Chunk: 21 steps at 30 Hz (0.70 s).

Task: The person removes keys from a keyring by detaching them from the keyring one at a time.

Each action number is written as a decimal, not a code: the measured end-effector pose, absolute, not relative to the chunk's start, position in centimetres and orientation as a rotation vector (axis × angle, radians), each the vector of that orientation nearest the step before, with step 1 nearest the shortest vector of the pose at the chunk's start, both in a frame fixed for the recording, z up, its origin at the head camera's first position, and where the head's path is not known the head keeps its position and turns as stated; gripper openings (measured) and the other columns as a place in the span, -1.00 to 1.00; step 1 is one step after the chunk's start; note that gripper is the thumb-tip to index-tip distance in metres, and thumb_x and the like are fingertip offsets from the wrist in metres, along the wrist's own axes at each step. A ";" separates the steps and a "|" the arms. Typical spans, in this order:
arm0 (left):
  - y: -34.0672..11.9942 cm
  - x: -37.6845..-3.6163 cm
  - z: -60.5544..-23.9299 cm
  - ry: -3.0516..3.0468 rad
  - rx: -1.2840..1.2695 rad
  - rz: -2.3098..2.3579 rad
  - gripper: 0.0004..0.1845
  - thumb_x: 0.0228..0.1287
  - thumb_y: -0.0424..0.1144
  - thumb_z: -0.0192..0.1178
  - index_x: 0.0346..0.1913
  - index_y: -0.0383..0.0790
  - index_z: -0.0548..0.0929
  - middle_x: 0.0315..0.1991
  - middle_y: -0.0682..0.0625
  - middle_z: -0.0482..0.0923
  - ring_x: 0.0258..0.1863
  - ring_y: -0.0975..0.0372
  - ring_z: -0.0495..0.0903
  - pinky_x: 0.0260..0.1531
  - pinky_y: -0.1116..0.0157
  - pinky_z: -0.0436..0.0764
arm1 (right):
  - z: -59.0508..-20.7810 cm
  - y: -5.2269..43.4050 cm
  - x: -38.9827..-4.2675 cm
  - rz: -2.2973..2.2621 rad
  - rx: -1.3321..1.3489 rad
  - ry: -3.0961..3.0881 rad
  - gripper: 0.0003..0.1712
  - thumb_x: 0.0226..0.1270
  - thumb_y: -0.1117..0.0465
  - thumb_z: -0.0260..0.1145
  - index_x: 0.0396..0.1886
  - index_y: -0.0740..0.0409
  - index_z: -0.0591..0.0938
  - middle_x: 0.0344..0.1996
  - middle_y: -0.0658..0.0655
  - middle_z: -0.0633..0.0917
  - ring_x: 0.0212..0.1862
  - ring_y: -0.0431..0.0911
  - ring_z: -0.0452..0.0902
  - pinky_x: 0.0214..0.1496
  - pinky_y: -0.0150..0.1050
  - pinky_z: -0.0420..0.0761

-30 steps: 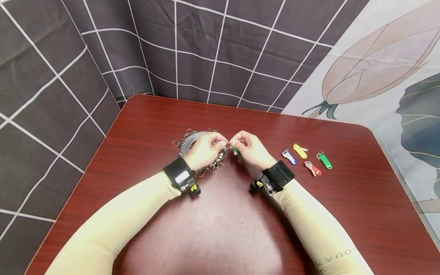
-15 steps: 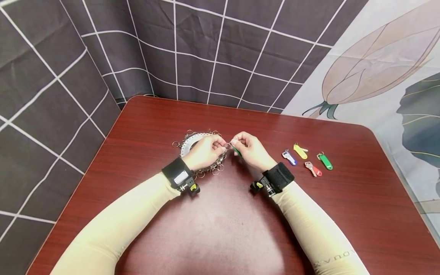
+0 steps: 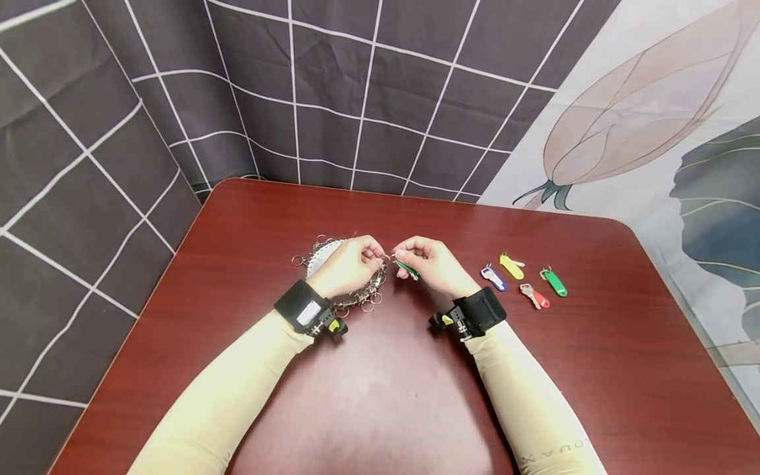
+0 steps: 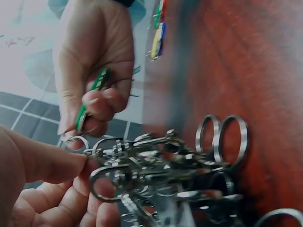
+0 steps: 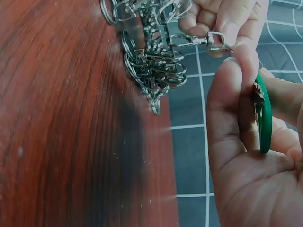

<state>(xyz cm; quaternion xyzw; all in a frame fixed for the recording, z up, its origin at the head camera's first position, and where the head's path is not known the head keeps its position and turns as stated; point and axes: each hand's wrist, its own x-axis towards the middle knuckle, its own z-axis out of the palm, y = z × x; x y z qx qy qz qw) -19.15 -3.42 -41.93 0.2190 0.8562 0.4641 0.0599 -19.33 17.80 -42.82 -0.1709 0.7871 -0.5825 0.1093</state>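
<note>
In the head view my left hand (image 3: 347, 269) is over the right side of a round, pale hoop (image 3: 322, 257) hung with several metal swivel clasps and split rings. Its thumb and fingers pinch the end of one swivel clasp (image 5: 201, 41), seen in the right wrist view. My right hand (image 3: 438, 269) holds a green key tag (image 3: 407, 269) with a key on it, close to the left fingertips. A thin ring (image 4: 78, 142) lies between the two hands in the left wrist view. Fingers partly hide whether tag and clasp are linked.
On the reddish wooden table (image 3: 380, 396), to the right, lie a blue key tag (image 3: 494, 278), a yellow one (image 3: 512, 267), a red one (image 3: 534, 297) and another green one (image 3: 555, 282), with keys. Dark checked cloth (image 3: 332, 86) hangs behind.
The head view has tilted up slightly, so everything sits lower in it. My fingers have shifted a little, and more of the green key tag shows below the right fingertips.
</note>
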 end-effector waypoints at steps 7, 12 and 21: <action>-3.8 -19.0 -41.8 2.587 0.670 1.419 -0.89 0.24 -0.36 0.15 -0.20 -0.23 0.62 -0.39 0.01 0.58 -0.37 0.22 0.56 -0.26 0.29 0.56 | -43.4 17.7 -19.3 -1.731 -0.516 2.286 -0.82 0.39 0.25 0.25 -0.16 0.29 0.64 -0.39 0.40 0.63 -0.46 -0.02 0.57 -0.36 -0.22 0.57; -3.7 -18.9 -42.3 2.556 0.669 1.456 -0.86 0.22 -0.36 0.12 -0.19 -0.24 0.62 -0.40 0.01 0.58 -0.38 0.22 0.57 -0.28 0.29 0.56 | -44.0 18.0 -19.0 -1.722 -0.485 2.256 -0.81 0.39 0.22 0.25 -0.17 0.27 0.64 -0.50 0.21 0.63 -0.44 0.09 0.55 -0.37 -0.21 0.54; -3.5 -19.3 -42.3 2.558 0.684 1.496 -0.86 0.20 -0.37 0.13 -0.19 -0.24 0.63 -0.39 0.01 0.58 -0.38 0.23 0.57 -0.26 0.31 0.57 | -44.2 18.5 -19.5 -1.867 -0.403 2.061 -0.72 0.37 0.20 0.28 -0.15 0.38 0.60 -0.47 0.16 0.58 -0.45 -0.09 0.49 -0.33 -0.25 0.50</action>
